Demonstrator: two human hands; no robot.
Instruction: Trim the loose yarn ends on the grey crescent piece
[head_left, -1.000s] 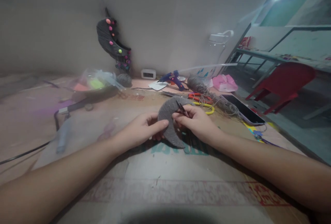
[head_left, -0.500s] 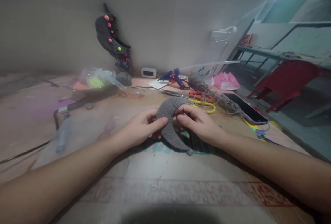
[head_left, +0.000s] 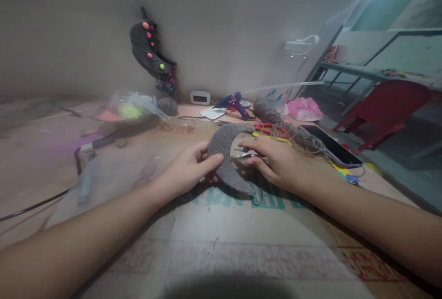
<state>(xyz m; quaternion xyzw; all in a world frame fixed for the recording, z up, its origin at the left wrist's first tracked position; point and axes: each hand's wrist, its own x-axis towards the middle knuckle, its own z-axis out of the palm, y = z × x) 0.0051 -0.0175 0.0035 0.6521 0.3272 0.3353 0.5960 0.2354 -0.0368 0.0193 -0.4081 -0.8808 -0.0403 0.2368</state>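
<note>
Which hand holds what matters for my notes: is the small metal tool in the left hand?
No, the left hand grips the grey crescent; the right hand holds the metal tool.

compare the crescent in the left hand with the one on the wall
The held crescent shows bare grey winding; the wall crescent bears bright balls. The held crescent looks paler, the wall crescent darker. The held crescent opens rightward; the wall crescent opens up and right. Both look yarn-wrapped.
</note>
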